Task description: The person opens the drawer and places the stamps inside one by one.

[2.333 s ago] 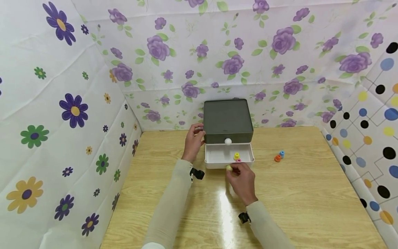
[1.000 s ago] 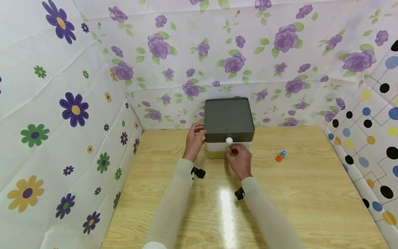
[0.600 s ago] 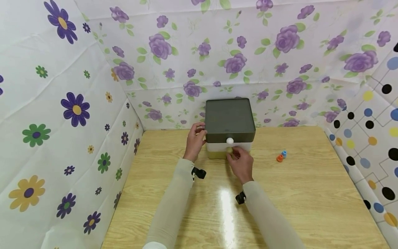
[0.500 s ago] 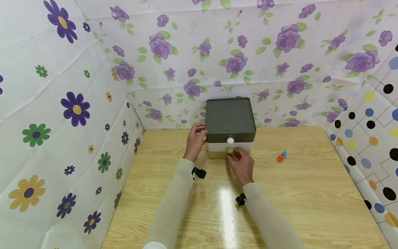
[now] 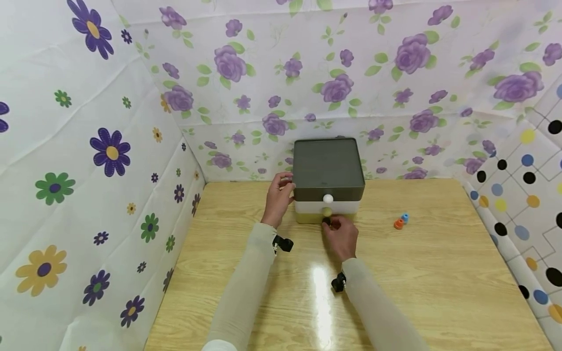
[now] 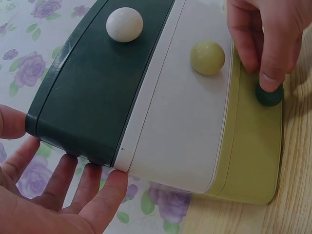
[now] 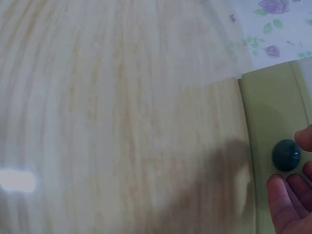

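Observation:
A three-tier drawer box [image 5: 328, 163] stands against the back wall, all its drawers pushed in. Its dark green top drawer has a white knob [image 5: 328, 199], the white middle drawer a yellow-green knob [image 6: 207, 57], and the yellow-green bottom drawer a dark green knob [image 7: 286, 155]. My right hand [image 5: 341, 236] has thumb and fingers around the dark green knob; the left wrist view shows the thumb tip over it. My left hand [image 5: 278, 200] touches the box's left side with spread fingertips, along the dark and white tiers. The drawers' contents are hidden.
On the wooden table [image 5: 246, 204], to the right of the box, an orange small piece [image 5: 398, 224] and a blue small piece [image 5: 405, 218] lie close together. Patterned sheets [image 5: 228, 97] hang behind and on both sides.
The white middle drawer, open earlier with yellow and pink pieces inside, has been pushed in. My right hand let go of its knob and moved down to the bottom one. My left hand stayed.

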`<state>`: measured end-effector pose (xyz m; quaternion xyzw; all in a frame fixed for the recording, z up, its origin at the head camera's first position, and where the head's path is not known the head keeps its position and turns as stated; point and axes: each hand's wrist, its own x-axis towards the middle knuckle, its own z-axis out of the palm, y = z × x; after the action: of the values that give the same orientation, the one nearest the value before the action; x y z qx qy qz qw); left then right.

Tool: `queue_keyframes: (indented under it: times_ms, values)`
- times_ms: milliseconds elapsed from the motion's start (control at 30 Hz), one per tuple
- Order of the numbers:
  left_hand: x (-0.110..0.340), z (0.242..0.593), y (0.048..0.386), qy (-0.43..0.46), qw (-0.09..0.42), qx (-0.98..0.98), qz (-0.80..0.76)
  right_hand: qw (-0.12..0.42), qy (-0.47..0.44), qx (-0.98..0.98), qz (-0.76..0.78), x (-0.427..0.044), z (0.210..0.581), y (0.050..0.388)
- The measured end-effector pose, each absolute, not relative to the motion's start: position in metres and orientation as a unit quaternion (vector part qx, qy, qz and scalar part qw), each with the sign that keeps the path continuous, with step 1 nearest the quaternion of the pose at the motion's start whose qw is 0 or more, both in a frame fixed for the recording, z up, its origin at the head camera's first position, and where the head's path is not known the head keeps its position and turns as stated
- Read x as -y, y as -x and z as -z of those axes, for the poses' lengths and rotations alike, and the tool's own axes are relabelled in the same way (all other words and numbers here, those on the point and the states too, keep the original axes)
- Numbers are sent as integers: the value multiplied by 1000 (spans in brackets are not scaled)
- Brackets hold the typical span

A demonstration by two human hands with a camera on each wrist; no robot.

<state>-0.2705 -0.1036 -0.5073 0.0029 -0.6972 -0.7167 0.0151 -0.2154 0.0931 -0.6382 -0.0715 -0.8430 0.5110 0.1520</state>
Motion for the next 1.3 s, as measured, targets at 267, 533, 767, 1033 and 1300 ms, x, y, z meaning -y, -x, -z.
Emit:
queue_keyframes:
  times_ms: [267, 533, 767, 1033, 1300]
  values:
    - [102, 508, 270, 1, 9, 693, 720, 143, 89, 828, -535, -89, 653, 219]
    - [103, 505, 269, -4, 14, 700, 714, 146, 103, 808, -561, -83, 654, 224]
    - [104, 504, 270, -10, 14, 704, 710, 145, 114, 798, -573, -81, 651, 225]
    - [102, 505, 270, -11, 15, 703, 711, 121, 144, 785, -590, -81, 649, 223]
    - [104, 506, 271, -12, 14, 709, 705, 129, 154, 788, -582, -79, 656, 224]
